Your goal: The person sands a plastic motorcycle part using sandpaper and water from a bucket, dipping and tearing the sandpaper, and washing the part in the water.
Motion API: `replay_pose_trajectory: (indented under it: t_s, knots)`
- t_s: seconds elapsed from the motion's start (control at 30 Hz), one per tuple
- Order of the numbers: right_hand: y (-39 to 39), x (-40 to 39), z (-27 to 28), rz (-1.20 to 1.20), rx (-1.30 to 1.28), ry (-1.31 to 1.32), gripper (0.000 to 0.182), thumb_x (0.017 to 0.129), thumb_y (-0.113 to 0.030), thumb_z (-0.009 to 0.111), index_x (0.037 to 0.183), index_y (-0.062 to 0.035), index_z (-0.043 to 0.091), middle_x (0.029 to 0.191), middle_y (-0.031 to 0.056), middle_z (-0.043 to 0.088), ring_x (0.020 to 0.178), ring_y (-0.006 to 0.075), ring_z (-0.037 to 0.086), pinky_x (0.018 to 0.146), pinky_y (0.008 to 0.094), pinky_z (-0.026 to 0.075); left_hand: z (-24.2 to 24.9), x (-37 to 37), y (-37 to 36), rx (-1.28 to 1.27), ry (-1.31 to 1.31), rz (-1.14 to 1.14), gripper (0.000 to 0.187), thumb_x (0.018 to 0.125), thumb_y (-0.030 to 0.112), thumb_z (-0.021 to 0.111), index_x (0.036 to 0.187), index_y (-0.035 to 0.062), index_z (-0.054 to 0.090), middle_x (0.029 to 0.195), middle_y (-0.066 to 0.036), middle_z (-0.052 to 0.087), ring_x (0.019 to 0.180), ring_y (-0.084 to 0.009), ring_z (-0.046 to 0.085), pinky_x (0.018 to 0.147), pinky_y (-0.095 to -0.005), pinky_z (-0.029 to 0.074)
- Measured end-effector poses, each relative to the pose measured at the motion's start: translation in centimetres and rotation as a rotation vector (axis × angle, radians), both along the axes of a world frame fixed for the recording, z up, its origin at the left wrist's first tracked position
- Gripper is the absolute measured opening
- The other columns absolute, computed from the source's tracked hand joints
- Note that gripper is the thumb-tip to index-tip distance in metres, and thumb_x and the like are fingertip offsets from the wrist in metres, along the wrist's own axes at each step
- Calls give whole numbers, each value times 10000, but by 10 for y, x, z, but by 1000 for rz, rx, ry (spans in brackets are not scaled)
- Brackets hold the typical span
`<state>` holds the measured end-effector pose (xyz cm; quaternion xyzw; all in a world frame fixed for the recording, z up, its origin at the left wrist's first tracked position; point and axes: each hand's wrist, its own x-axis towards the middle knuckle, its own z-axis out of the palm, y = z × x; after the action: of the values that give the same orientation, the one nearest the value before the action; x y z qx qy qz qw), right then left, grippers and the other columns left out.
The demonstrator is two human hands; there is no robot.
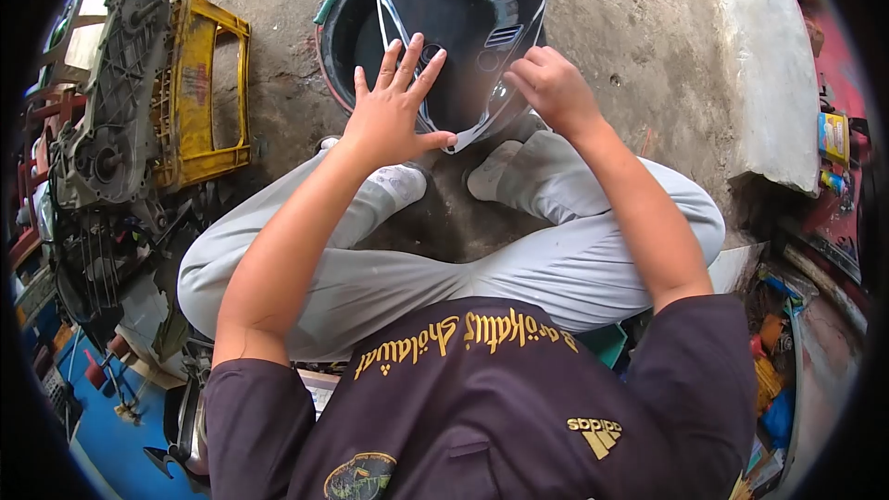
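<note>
A glossy black panel [463, 32] with pale, worn-looking edges leans across the top of a round black tub [356, 32]. It looks like a motorcycle body panel, with a small slotted emblem on its right half. My left hand [394, 111] lies spread on the panel's lower left, thumb pointing right. Along the right edge of the panel, my right hand [553, 88] is closed with its fingers curled inward. Whatever is in those fingers, if anything, is hidden. A green grip [328, 4] shows on the tub's left rim.
Left of the tub stand a yellow plastic crate [206, 88] and a grey engine casing [125, 83]. A raised concrete ledge [755, 65] runs along the right, with a small can [833, 137] beyond it. My bent legs [500, 264] frame the near side of the tub on the concrete floor.
</note>
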<state>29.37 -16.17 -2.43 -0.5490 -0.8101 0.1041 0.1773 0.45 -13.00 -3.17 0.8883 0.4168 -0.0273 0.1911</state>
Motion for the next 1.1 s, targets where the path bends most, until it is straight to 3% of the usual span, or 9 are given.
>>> replay_pose_trajectory:
  t_s: [0.13, 0.3, 0.4, 0.53, 0.6, 0.73, 0.8, 0.87, 1.1]
  knots:
    - [-21, -10, -3, 72, -77, 4, 118, 941, -130, 721, 888, -41, 664, 918, 103, 638, 901, 321, 642, 797, 438, 550, -4, -2, 0, -5, -47, 0, 1260, 746, 755, 794, 1724, 263, 171, 1800, -125, 56, 1639, -427, 91, 1202, -775, 220]
    - [-1, 0, 1, -23, 35, 103, 81, 900, -93, 759, 942, -32, 725, 998, 88, 668, 967, 296, 646, 826, 418, 557, -6, -2, 0, -26, -61, 4, 1256, 737, 733, 812, 1719, 250, 196, 1797, -126, 71, 1635, -432, 97, 1203, -761, 239]
    - [7, 8, -8, -35, 44, 167, 148, 868, -75, 789, 999, -23, 744, 1067, 101, 709, 1018, 310, 662, 858, 411, 561, -8, -1, 3, -12, -103, 23, 1218, 727, 736, 819, 1706, 306, 234, 1797, -104, 100, 1636, -422, 109, 1205, -763, 246]
    - [5, 0, -1, -80, 2, 225, 189, 871, -52, 781, 1047, -12, 724, 1014, 119, 712, 961, 319, 675, 853, 422, 559, -4, 2, 6, -46, -90, 23, 1211, 722, 714, 835, 1699, 288, 262, 1797, -112, 92, 1635, -426, 104, 1209, -743, 259]
    - [4, -1, 3, -201, -214, 360, 202, 879, -47, 778, 1072, -18, 722, 1014, 127, 714, 947, 313, 683, 843, 419, 561, 0, 3, 8, -63, -36, 3, 1256, 703, 714, 843, 1705, 228, 262, 1795, -145, 69, 1634, -445, 82, 1220, -714, 253]
    - [11, 10, -2, -430, -349, 558, 156, 870, -40, 780, 1011, -12, 722, 976, 121, 700, 930, 313, 686, 837, 397, 556, -1, 3, 8, -60, -79, 9, 1218, 723, 698, 839, 1700, 251, 264, 1791, -142, 89, 1633, -444, 83, 1204, -737, 265]
    - [15, 13, -3, -425, -301, 539, 128, 875, -41, 773, 989, -16, 722, 966, 118, 698, 899, 294, 696, 808, 376, 558, -1, 3, 9, -56, -78, 1, 1216, 722, 702, 838, 1699, 252, 271, 1791, -147, 87, 1633, -447, 80, 1209, -729, 262]
    - [15, 11, -5, -317, -61, 439, 126, 888, -53, 767, 1004, -32, 725, 953, 124, 698, 853, 268, 705, 770, 359, 559, -1, 4, 9, -75, -63, 10, 1216, 720, 707, 837, 1698, 254, 276, 1792, -148, 85, 1635, -447, 76, 1214, -719, 259]
    - [12, 5, 10, -400, -340, 655, 135, 906, -38, 748, 1040, -34, 730, 1010, 99, 690, 818, 212, 698, 755, 337, 559, -3, 2, 9, -66, -99, 13, 1205, 712, 710, 837, 1691, 256, 302, 1794, -136, 94, 1636, -433, 92, 1214, -706, 270]
